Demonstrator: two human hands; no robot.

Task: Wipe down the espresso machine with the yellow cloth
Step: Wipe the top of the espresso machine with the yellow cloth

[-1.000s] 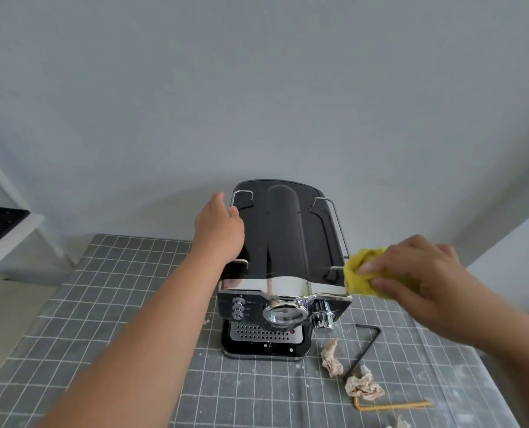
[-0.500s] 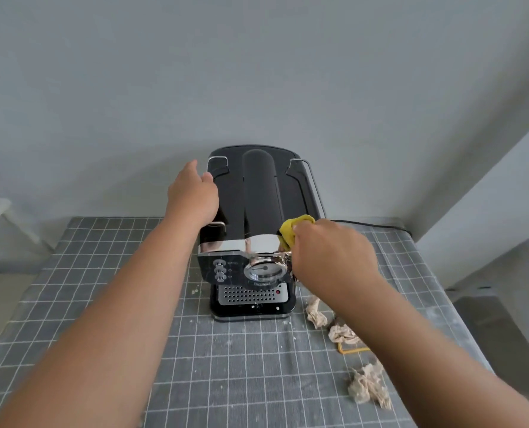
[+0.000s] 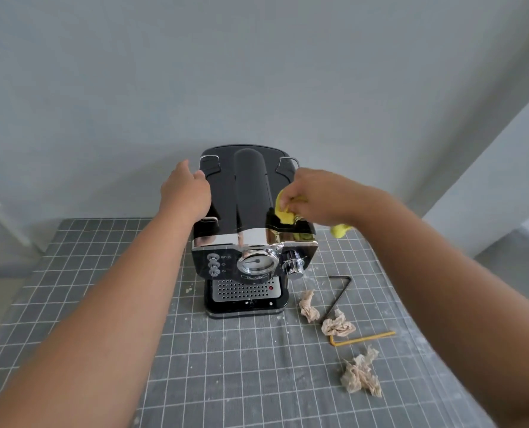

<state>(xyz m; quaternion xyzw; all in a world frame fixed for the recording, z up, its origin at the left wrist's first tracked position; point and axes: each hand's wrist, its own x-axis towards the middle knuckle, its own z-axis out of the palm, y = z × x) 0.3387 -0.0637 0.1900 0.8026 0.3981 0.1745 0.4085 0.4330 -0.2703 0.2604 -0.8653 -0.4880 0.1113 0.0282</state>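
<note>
The espresso machine (image 3: 250,236) stands upright on the table (image 3: 195,366), near its far edge and close to the wall, with its black top, chrome band, round gauge and perforated drip tray facing the camera. The table is covered with a grey mat marked in a white grid.

The left hand (image 3: 185,193) rests on the left side of the machine's top, palm down, fingers curled loosely over the edge next to the thin wire rail there; it steadies the machine and holds nothing else.

The right hand (image 3: 315,196) is closed around the yellow cloth (image 3: 283,211), fingers bunched and pinching it. The cloth is pressed against the right part of the machine's top, just behind the chrome band, and a small yellow end of it hangs out below the hand, beside the machine's right side.

On the table to the right of the machine lie three crumpled paper wads (image 3: 338,325), a black hex key (image 3: 340,295) and a yellow hex key (image 3: 362,338). The nearest wad sits just beside the machine's base; the other two lie closer to the camera, apart from each other. White dust speckles the mat around them.
</note>
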